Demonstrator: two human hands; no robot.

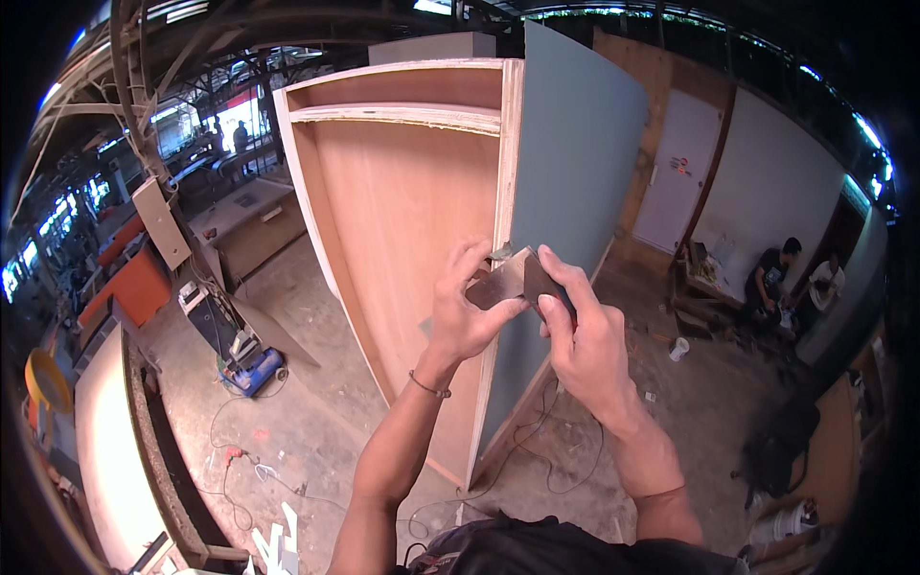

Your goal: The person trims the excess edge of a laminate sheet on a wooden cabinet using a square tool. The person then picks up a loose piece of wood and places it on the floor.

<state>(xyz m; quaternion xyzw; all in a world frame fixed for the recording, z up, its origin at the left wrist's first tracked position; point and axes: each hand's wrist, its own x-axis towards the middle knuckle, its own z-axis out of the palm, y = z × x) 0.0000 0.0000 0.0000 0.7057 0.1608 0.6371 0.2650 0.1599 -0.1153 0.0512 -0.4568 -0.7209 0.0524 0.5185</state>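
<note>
**Lead:** Head view. Report the hands, with the clock centred on them.

**Inspector:** Left hand [462, 305]: thumb and fingers [498, 314] parted by the width of a flat brownish-grey piece [500, 281], gripping it. Right hand [592, 345]: fingertips pinched on a dark block [542, 282].

**Lead:** Position of the two pieces?

**Inspector:** Together at the hub, meeting along a pale edge. Whether they are joined, I cannot tell. Both sit in front of the wooden cabinet [402, 192], which stands from nine to twelve o'clock; contact with it cannot be confirmed.

**Lead:** Surroundings?

**Inspector:** Blue-grey panel [575, 144] upright at one o'clock, along the cabinet's edge. White door [678, 168] at two. Two people [769, 278] low by the wall at three. White cup [678, 350] on the floor [316, 422] at four. Blue-based machine [254, 372] at eight, with a pale-topped counter [105, 450] farther out.
</note>
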